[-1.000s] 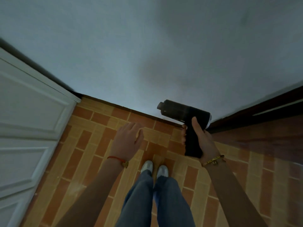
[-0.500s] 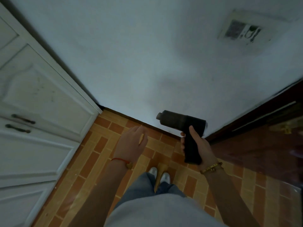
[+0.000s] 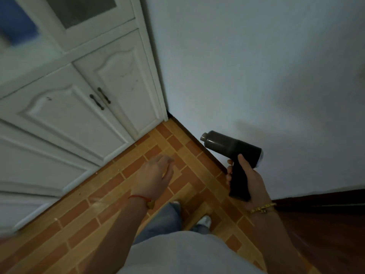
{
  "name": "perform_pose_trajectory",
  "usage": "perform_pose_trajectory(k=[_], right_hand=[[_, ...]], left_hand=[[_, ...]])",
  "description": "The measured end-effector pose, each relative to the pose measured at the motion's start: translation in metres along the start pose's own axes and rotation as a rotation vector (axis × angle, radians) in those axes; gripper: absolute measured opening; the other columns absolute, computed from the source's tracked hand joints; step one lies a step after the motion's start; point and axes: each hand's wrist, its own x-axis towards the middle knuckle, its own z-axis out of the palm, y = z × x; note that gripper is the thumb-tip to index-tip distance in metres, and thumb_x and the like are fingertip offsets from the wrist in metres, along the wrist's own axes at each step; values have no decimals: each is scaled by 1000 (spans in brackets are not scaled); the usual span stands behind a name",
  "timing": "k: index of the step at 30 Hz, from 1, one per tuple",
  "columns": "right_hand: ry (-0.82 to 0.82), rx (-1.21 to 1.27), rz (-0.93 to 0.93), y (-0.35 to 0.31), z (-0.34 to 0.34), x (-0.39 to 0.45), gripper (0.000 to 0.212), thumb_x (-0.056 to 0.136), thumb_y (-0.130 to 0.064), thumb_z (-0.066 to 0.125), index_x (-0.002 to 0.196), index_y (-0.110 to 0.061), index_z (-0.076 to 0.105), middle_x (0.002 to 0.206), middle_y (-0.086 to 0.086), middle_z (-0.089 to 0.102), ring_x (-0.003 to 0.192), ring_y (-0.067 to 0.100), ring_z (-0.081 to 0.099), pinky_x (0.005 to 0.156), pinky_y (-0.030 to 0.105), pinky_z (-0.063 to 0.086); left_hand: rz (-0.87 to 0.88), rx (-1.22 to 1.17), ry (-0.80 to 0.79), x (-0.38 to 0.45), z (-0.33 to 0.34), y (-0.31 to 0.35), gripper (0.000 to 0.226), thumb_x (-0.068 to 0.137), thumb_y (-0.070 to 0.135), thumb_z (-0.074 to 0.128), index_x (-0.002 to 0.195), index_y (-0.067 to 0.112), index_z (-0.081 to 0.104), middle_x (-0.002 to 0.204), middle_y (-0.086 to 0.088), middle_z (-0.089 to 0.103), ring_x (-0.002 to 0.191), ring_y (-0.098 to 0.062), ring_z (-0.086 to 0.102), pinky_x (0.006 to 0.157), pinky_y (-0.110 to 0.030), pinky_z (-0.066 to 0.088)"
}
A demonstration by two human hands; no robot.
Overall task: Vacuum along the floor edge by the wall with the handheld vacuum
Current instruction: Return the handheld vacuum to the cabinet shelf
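Blk vacuum (image 3: 231, 148), orange-tan brick-pattern floor (image 3: 102, 202), white cabinet (image 3: 65, 107), pale wall (image 3: 246, 66)

The right hand (image 3: 249, 178) grips the vacuum (image 3: 233, 151) by its handle; left of it, the left hand (image 3: 155, 176) hangs loose-fingered and empty.

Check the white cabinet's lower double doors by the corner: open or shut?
Shut. The two lower doors lie flush in the cabinet frame, their dark handles side by side at the closed seam, with no gap showing.

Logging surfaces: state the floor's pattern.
Brick-like tiles in orange-red and tan on the floor, clearest in the head view.
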Motion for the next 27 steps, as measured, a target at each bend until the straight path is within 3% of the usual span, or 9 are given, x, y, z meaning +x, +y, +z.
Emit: perform_pose_trajectory(k=[4, 9, 12, 18, 27], right_hand=[[-134, -85, 16, 14, 41, 4, 43, 80, -39, 65, 104, -3, 61, 71, 6, 61, 51, 15, 59, 46, 25, 51], [-336, -257, 51, 50, 115, 1, 38, 76, -47, 70, 92, -12, 69, 71, 5, 63, 54, 16, 60, 49, 26, 51], [-416, -286, 73, 84, 172, -7, 41, 76, -47, 72, 97, -11, 68, 73, 4, 63, 56, 15, 59, 50, 26, 50], [-565, -318, 110, 174, 291, -38, 28, 83, -41, 65, 89, -13, 70, 72, 3, 62, 54, 13, 57, 48, 24, 49], [-675, -426, 202, 256, 427, -77, 40, 81, -47, 63, 96, -10, 65, 71, 2, 61, 54, 12, 57, 48, 22, 48]], left_hand=[[-127, -15, 92, -35, -26, -30, 21, 99, 26, 50, 113, 20, 65, 113, 1, 67, 102, -19, 63, 87, -36, 52], [-288, -15, 211, -86, -62, -87, 20, 99, 24, 51, 114, 21, 64, 113, -1, 66, 100, -22, 63, 81, -37, 53], [-380, -10, 265, -124, -91, -131, 21, 99, 24, 51, 115, 20, 64, 114, -2, 66, 102, -26, 63, 80, -42, 54], [-529, 46, 372, -215, -155, -233, 21, 98, 23, 52, 116, 21, 64, 115, 0, 66, 96, -23, 65, 75, -41, 55], [-670, 67, 465, -302, -227, -337, 20, 98, 21, 52, 113, 20, 65, 108, 0, 68, 92, -22, 64, 73, -34, 53]])
